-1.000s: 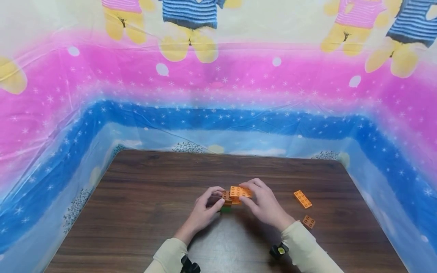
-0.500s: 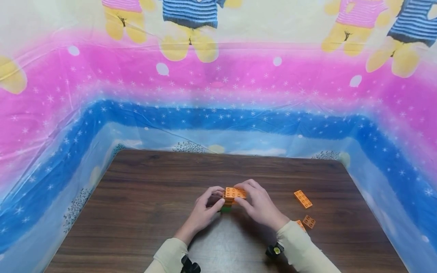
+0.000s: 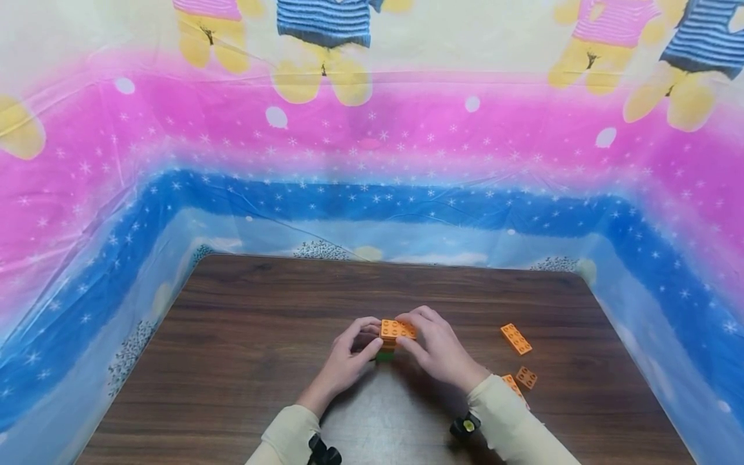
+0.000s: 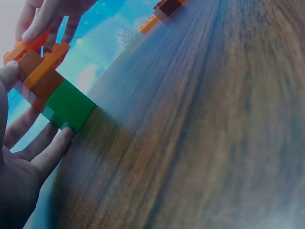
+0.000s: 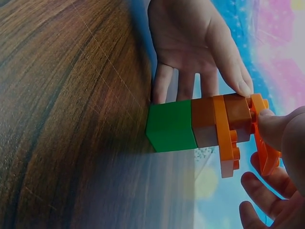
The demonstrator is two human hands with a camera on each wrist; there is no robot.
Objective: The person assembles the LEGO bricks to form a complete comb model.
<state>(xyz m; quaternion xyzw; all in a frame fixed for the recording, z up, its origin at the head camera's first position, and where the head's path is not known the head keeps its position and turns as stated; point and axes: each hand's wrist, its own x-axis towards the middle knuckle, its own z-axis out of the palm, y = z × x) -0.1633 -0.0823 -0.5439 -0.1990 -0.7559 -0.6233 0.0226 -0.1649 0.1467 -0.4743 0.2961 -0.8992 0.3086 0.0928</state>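
A stack (image 3: 386,347) of studded plastic bricks stands on the dark wood-grain counter (image 3: 261,310), between my hands. From the base up: a green cube-like block (image 5: 170,126), a brown block (image 5: 204,122), a flat orange plate (image 5: 225,143) jutting towards my right side, a second brown block (image 5: 237,113) and, topmost, an oblong orange plate (image 3: 391,329). Thumb and fingers of my left hand (image 3: 347,365) grip the stack at its sides; those of my right hand (image 3: 444,352) pinch the oblong orange plate by its right end. To seat this plate well, I judge, I should align it over the studs of the second brown block and press straight down there, not on the overhang, with my left hand bracing the base.

Views compared: the head view alone gives the top studs clearly and sets out the loose pieces, namely an orange plate (image 3: 516,339), a square brown brick (image 3: 526,377) and another orange plate (image 3: 510,383) partly covered by my pale sleeve (image 3: 494,395). The right wrist view gives the layers in profile, with a seeming gap beneath the topmost plate. The left wrist view shows a fingertip low against the green block.
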